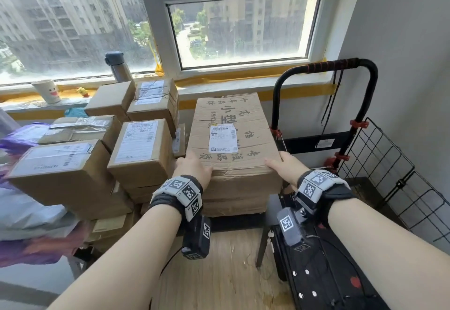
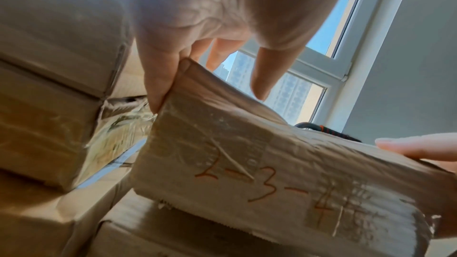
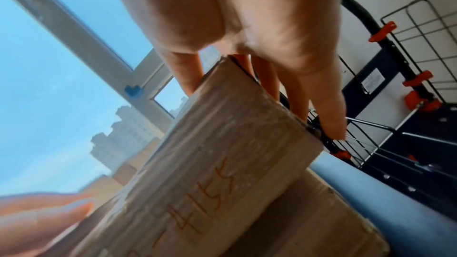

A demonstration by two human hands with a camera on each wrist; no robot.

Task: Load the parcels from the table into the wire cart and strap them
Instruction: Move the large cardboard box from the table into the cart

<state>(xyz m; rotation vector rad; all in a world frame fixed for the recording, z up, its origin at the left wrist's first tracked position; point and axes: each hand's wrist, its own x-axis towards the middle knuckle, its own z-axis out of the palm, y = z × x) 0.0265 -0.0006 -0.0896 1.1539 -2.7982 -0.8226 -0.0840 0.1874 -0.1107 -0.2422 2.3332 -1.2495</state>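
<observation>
A long brown parcel (image 1: 233,136) with black print and a white label lies on top of another box at the table's right end. Orange handwriting marks its near face (image 2: 272,169) (image 3: 210,167). My left hand (image 1: 194,167) lies at its near left corner, straight fingers (image 2: 158,85) against the left side, thumb above the top. My right hand (image 1: 285,166) is at the near right corner, straight fingers (image 3: 304,95) down the right side. The wire cart (image 1: 389,163) stands just right of the parcel, its black handle (image 1: 341,63) upright, its platform partly hidden by my right wrist.
Several smaller taped parcels (image 1: 141,149) are stacked to the left, with plastic mail bags (image 1: 24,212) beyond them. A thermos (image 1: 118,66) and a paper cup (image 1: 47,91) stand on the windowsill. The wall (image 1: 414,66) is close behind the cart. Black dotted fabric (image 1: 328,280) is at lower right.
</observation>
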